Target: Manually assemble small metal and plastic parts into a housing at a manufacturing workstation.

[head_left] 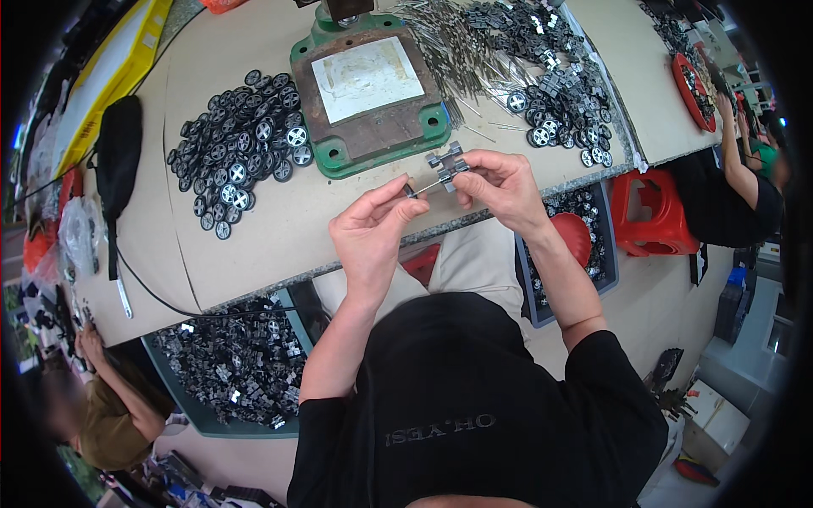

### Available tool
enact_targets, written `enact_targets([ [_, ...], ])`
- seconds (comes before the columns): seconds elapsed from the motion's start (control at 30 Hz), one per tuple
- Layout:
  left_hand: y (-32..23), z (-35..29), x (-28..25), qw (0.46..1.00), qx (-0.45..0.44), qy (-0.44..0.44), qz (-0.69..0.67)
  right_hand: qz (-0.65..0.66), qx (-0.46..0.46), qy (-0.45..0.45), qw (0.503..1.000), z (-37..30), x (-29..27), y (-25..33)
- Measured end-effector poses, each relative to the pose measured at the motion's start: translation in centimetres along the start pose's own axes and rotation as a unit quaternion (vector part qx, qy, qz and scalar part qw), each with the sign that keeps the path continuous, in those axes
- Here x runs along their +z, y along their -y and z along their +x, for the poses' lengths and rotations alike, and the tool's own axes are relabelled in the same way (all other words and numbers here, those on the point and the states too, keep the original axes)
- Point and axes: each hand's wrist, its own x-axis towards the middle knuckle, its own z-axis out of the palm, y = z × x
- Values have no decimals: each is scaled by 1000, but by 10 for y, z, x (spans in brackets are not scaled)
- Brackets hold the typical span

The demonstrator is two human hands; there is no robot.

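Just in front of the table's near edge, my left hand [368,237] pinches a small black wheel [410,191], seen nearly edge-on, between thumb and fingertips. A thin metal axle rod [429,185] runs from that wheel toward a dark grey plastic bracket [446,161]. My right hand [506,188] grips the bracket, thumb toward me and fingers curled behind. The rod's far end meets the bracket; how deep it sits is hidden. Both hands are close together, near the front of a green press base [369,155] with a white plate [367,76] on it.
Black wheels with silver spokes [237,173] lie heaped left of the press. Loose metal rods [449,51] and grey brackets [584,80] pile up at right. Bins of parts [233,360] [603,292] flank my legs, near a red stool [645,212]. Other people work at both sides.
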Motion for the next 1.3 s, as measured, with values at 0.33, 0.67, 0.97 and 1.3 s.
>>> enact_targets([
  [0.33, -6, 2, 1, 994, -104, -3, -37, -90, -94, -14, 991, -2, -3, -3],
  [0.67, -1, 1, 0, 999, -52, -5, 15, 5, 73, -11, 997, -3, -1, 2],
  [0.97, 1, 3, -4, 999, -46, -4, -1, -248, -111, 30, 962, 1, -4, 15],
  [1.3, 3, 7, -14, 966, -178, 29, -183, -235, -248, 6, 940, 6, -2, 2],
])
